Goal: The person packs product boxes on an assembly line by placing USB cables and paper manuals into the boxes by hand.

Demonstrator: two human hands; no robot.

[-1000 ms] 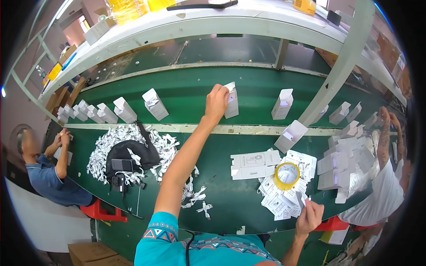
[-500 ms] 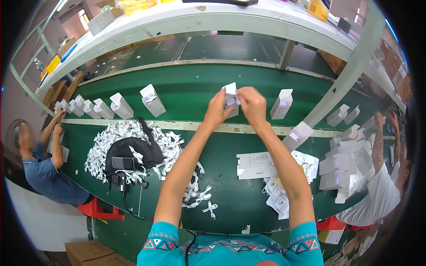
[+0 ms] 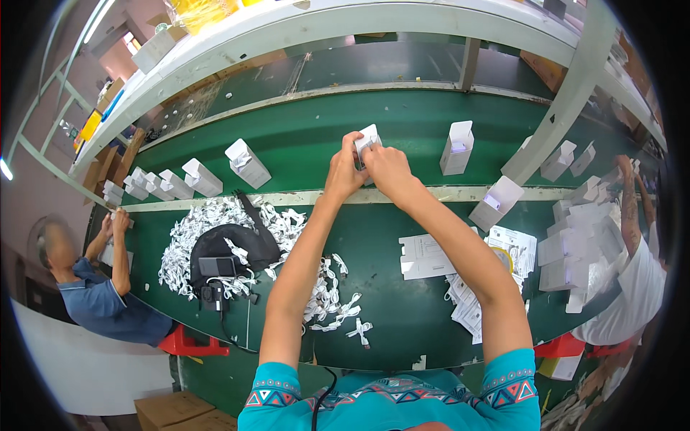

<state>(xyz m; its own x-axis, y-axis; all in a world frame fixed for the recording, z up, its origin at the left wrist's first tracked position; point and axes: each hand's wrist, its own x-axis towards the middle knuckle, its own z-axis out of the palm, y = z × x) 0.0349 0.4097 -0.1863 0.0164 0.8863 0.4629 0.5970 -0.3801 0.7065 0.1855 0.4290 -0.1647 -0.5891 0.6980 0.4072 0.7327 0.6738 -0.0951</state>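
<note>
On the green conveyor ahead, my left hand (image 3: 345, 171) is wrapped round the side of a small white carton (image 3: 369, 135) whose top flap stands up. My right hand (image 3: 389, 167) is bent over the front of this carton, its fingers closed at the opening. Whatever those fingers pinch is hidden behind the knuckles. Nearest on either side on the conveyor are another open white carton (image 3: 246, 165) to the left and one (image 3: 457, 149) to the right.
Bundled white cables (image 3: 188, 241) lie in a heap at left around a black pouch (image 3: 226, 251) with a dark device. Right of my arms are printed leaflets (image 3: 467, 309), a tape roll (image 3: 503, 258) and stacked cartons (image 3: 564, 251). Co-workers sit at both sides; a shelf beam (image 3: 345, 25) crosses above.
My right hand has gone from beside the raised flap to over the carton's front, its fingers lower at the opening. My left hand still holds the carton. The whole view has shifted slightly.
</note>
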